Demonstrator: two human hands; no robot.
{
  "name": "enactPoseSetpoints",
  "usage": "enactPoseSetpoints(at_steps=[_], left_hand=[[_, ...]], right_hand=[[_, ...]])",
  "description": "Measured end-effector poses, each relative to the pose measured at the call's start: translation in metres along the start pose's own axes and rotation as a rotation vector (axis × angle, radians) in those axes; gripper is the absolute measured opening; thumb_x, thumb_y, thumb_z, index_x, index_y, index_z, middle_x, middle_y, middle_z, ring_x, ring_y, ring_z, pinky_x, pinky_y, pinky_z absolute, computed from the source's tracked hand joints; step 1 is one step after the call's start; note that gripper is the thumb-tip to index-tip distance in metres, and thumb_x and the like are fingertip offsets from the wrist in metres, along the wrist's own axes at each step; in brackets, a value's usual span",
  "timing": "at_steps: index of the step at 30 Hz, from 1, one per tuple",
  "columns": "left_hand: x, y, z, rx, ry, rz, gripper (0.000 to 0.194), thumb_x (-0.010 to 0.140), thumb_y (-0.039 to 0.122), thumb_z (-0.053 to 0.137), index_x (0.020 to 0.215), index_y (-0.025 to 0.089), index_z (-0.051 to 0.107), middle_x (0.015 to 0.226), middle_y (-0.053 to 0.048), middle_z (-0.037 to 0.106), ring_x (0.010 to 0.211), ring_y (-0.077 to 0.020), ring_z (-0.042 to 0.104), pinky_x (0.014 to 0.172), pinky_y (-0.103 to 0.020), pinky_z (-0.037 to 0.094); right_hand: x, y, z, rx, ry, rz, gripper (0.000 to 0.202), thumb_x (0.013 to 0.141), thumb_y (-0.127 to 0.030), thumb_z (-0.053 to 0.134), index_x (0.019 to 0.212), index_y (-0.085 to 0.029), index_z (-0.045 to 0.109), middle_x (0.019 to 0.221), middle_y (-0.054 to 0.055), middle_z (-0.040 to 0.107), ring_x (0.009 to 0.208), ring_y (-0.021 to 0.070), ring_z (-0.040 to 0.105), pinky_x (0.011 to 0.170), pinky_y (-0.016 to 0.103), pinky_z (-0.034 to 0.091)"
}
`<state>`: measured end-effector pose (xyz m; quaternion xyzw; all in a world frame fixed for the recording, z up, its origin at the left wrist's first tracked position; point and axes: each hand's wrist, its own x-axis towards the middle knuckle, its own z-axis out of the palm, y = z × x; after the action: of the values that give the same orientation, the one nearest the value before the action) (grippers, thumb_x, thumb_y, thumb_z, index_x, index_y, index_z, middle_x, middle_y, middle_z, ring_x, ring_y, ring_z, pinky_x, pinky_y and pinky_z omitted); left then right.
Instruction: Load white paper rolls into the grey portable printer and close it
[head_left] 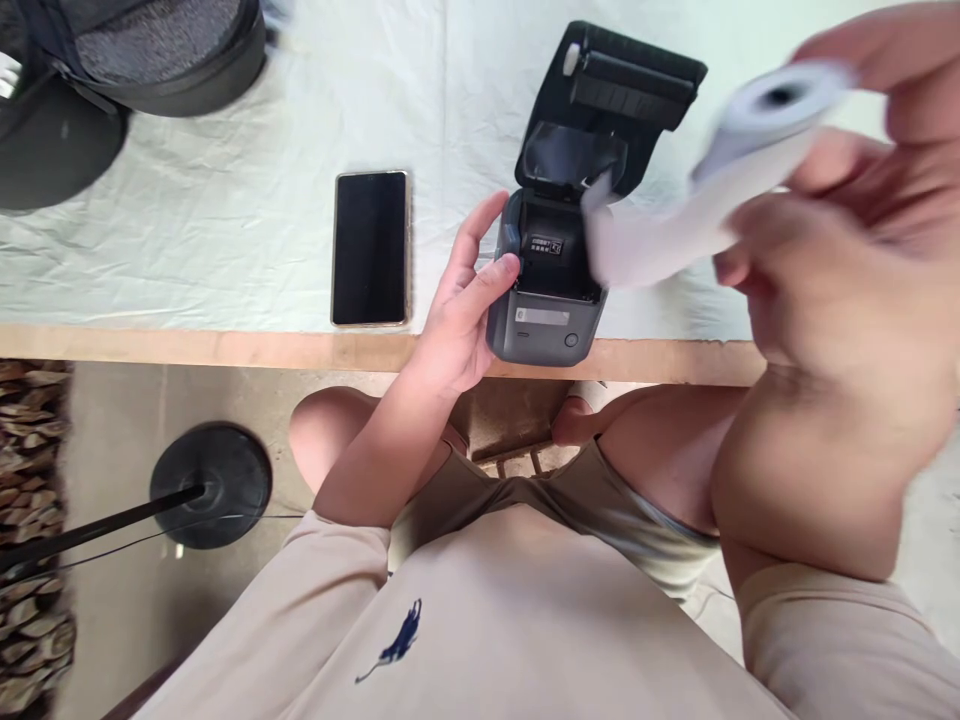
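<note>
My left hand (472,290) grips the left side of a small dark grey label printer (546,335) at the table's front edge. The printer's black lid (622,85) is swung up, and its paper bay shows a small printed label inside. In my right hand (847,220), raised to the right of the printer, is a white paper roll (780,100) with a dark hole in its core. A loose strip of its paper hangs toward the printer's bay, its free end beside the bay's right side. The roll and right hand are blurred by motion.
A smartphone (372,248) with a dark screen lies left of the printer on the pale table cover (247,250). A black bag (165,60) sits at the far left. On the floor is a stand's round black base (225,480), near stacked firewood (34,600).
</note>
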<state>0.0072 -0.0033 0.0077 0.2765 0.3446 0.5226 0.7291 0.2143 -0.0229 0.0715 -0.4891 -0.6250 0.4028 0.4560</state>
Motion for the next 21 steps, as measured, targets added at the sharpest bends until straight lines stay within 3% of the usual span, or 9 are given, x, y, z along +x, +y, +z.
enactPoseSetpoints(at_steps=[3, 7, 10, 13, 16, 19, 21], left_hand=[[0.001, 0.0, -0.004, 0.008, -0.02, 0.004, 0.051, 0.103, 0.031, 0.064, 0.153, 0.029, 0.055, 0.134, -0.004, 0.079, 0.151, -0.0332, 0.066, 0.116, -0.047, 0.062], [0.001, 0.001, -0.005, 0.024, 0.01, -0.013, 0.053, 0.104, 0.035, 0.063, 0.156, 0.033, 0.055, 0.144, -0.001, 0.076, 0.153, -0.0314, 0.064, 0.116, -0.044, 0.063], [0.002, 0.0, -0.006, 0.009, -0.004, -0.003, 0.05, 0.103, 0.033, 0.065, 0.153, 0.033, 0.057, 0.144, 0.0, 0.076, 0.153, -0.03, 0.064, 0.114, -0.041, 0.064], [0.003, 0.0, -0.007, -0.002, -0.017, 0.019, 0.045, 0.103, 0.031, 0.065, 0.148, 0.031, 0.059, 0.137, 0.0, 0.078, 0.152, -0.028, 0.065, 0.113, -0.037, 0.064], [0.002, 0.0, -0.005, -0.002, -0.011, 0.037, 0.04, 0.103, 0.029, 0.064, 0.143, 0.03, 0.06, 0.137, 0.0, 0.078, 0.154, -0.0266, 0.063, 0.114, -0.036, 0.063], [0.001, 0.001, -0.002, 0.003, 0.006, 0.043, 0.038, 0.102, 0.029, 0.066, 0.14, 0.031, 0.06, 0.142, 0.0, 0.076, 0.159, -0.0259, 0.058, 0.117, -0.035, 0.061], [0.0, 0.001, 0.0, -0.001, 0.001, 0.044, 0.038, 0.102, 0.03, 0.067, 0.14, 0.031, 0.061, 0.14, 0.0, 0.077, 0.158, -0.0256, 0.059, 0.117, -0.035, 0.061]], right_hand=[[-0.003, 0.006, 0.009, 0.044, 0.03, 0.025, 0.048, 0.092, -0.051, 0.084, 0.132, -0.045, 0.058, 0.122, -0.002, 0.08, 0.122, 0.0296, 0.079, 0.074, 0.041, 0.072], [-0.005, 0.035, 0.013, 0.075, 0.105, 0.046, 0.052, 0.089, -0.057, 0.087, 0.13, -0.042, 0.057, 0.117, -0.001, 0.078, 0.107, 0.0263, 0.082, 0.065, 0.035, 0.069], [-0.006, 0.06, 0.007, 0.07, 0.223, 0.011, 0.048, 0.088, -0.056, 0.089, 0.123, -0.039, 0.06, 0.107, -0.001, 0.076, 0.078, 0.0188, 0.078, 0.047, 0.027, 0.056], [-0.005, 0.078, 0.002, -0.056, 0.321, -0.106, 0.043, 0.084, -0.044, 0.093, 0.115, -0.035, 0.066, 0.109, 0.0, 0.073, 0.066, 0.013, 0.066, 0.04, 0.024, 0.046], [-0.004, 0.089, 0.002, -0.244, 0.332, -0.14, 0.04, 0.084, -0.03, 0.088, 0.12, -0.035, 0.07, 0.11, 0.0, 0.073, 0.061, 0.0114, 0.056, 0.045, 0.027, 0.049], [-0.005, 0.095, 0.005, -0.332, 0.234, -0.061, 0.043, 0.083, -0.025, 0.083, 0.123, -0.037, 0.071, 0.094, -0.005, 0.072, 0.053, 0.0122, 0.051, 0.063, 0.036, 0.06], [-0.006, 0.092, 0.006, -0.338, 0.186, -0.046, 0.051, 0.08, -0.023, 0.082, 0.127, -0.038, 0.071, 0.094, -0.005, 0.072, 0.05, 0.0118, 0.049, 0.067, 0.04, 0.062]])
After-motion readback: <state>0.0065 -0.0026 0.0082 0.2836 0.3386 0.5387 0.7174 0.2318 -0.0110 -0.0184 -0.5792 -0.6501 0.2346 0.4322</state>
